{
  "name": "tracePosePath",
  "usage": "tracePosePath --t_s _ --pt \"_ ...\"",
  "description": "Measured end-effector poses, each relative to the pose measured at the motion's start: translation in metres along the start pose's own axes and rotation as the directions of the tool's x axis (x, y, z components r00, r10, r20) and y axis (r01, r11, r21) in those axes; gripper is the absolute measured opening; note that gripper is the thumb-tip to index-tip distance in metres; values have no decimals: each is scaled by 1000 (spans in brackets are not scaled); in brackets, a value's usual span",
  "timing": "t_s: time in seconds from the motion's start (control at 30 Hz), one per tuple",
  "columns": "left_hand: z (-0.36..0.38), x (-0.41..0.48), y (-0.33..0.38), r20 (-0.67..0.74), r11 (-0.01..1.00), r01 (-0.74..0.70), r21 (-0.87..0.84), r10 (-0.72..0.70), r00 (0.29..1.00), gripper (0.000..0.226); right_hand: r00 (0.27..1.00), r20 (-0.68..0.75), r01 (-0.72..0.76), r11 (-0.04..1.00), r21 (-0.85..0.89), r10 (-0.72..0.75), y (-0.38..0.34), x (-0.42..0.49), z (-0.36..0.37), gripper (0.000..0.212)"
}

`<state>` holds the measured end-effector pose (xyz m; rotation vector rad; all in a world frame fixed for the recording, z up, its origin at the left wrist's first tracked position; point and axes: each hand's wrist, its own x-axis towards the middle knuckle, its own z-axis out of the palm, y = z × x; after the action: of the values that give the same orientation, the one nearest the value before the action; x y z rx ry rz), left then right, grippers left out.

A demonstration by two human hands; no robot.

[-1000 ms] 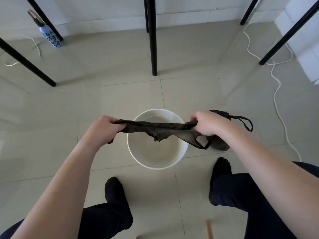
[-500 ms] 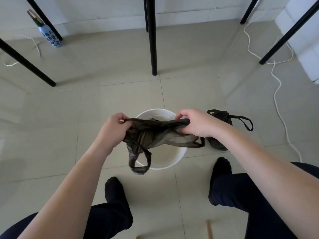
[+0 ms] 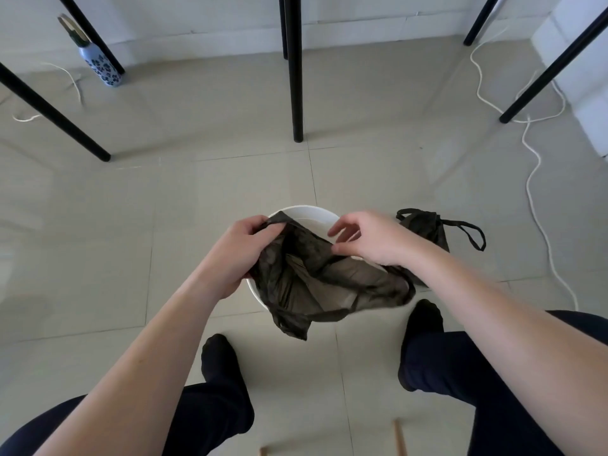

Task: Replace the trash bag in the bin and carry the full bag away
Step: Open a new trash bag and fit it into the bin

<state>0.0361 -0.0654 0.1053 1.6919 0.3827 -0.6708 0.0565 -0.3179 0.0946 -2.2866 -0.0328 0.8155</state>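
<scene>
- Two grips: left hand (image 3: 237,255) clenched, right hand (image 3: 375,238) pinched a thin dark plastic bag (image 3: 306,284) hanging below the fingers (image 3: 345,246), over a round white bin (image 3: 306,213).
- Likely light, limp, slippery; best taken by its mouth edge.

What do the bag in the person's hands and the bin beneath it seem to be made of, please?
The bag: thin dark plastic film, apparently; it crumples softly and light shows through it. The bin: likely smooth white plastic with a slight sheen on the rim, though painted metal cannot be excluded.
</scene>
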Motion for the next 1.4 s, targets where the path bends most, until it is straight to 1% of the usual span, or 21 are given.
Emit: tracePosePath --t_s 0.07,0.13,0.23,0.3,0.4,0.47,0.5,0.57,0.63,0.73,0.8,0.87,0.93,0.97,1.0,1.03,1.1,1.17,1.2,1.3,1.4 --pt "-6 2 -2 18 999 -35 28 34 999 23 998 -68 -3 1000 -5 3 3 5 9 6" --pt "-16 7 -7 -10 988 -53 145 55 998 22 992 -124 -26 995 96 38 4 8 12 10" --pt "-29 12 -13 -107 897 -19 442 74 991 10 976 -153 -76 900 428 155 2 8 7 12" --pt "-33 12 -14 -135 922 30 386 24 991 15 985 -103 -71 861 504 142 -1 5 4 18" --pt "-28 9 -8 -89 984 39 173 -24 996 28 997 55 -68 957 283 54 -8 -1 19 63" --pt "-20 8 -4 -52 998 23 63 -20 998 22 991 124 -51 996 69 42 -10 -5 39 87" --pt "-16 7 -2 -46 1000 23 6 -23 999 19 988 143 -50 999 -8 50 -8 -5 48 92" --pt "-11 7 0 -71 996 37 -83 -43 997 18 985 162 -42 996 -79 54 -2 -4 61 86" --pt "-10 7 3 -110 990 54 -132 -69 992 20 984 178 -22 998 -58 32 -2 -6 64 71" --pt "-12 10 2 -158 982 82 -172 -110 981 19 980 200 -33 974 223 -12 -14 -12 65 33" --pt "-10 12 0 -172 972 93 -215 -131 976 20 978 201 -21 931 365 -56 -19 -13 69 22" --pt "-4 11 -1 -153 960 97 -263 -141 978 19 978 189 19 946 323 -85 -19 -12 75 21" --pt "1 8 1 -92 958 90 -272 -119 989 16 992 126 12 995 96 -24 -13 -8 82 22" --pt "-1 7 3 -68 970 77 -230 -95 993 16 997 82 -2 1000 12 1 -8 -4 84 21" --pt "-5 7 3 -59 988 56 -144 -65 996 17 999 36 -22 1000 0 22 -4 0 83 18" --pt "-13 9 2 -67 999 33 -29 -35 997 17 999 -9 -52 996 70 53 -2 5 80 15" --pt "-32 13 -1 -130 983 23 182 1 992 13 985 -52 -135 919 370 166 0 13 68 13" --pt "-48 16 -7 -221 958 61 281 3 975 7 965 -32 -181 745 642 262 1 17 53 9" --pt "-52 15 -9 -251 953 81 293 -5 968 6 958 -22 -182 668 721 285 1 19 47 8" --pt "-51 17 -15 -244 977 102 189 -54 968 13 944 22 -190 486 853 330 3 20 38 10" --pt "-36 21 -17 -229 993 113 -31 -117 967 22 916 103 -250 351 903 387 2 17 32 16"
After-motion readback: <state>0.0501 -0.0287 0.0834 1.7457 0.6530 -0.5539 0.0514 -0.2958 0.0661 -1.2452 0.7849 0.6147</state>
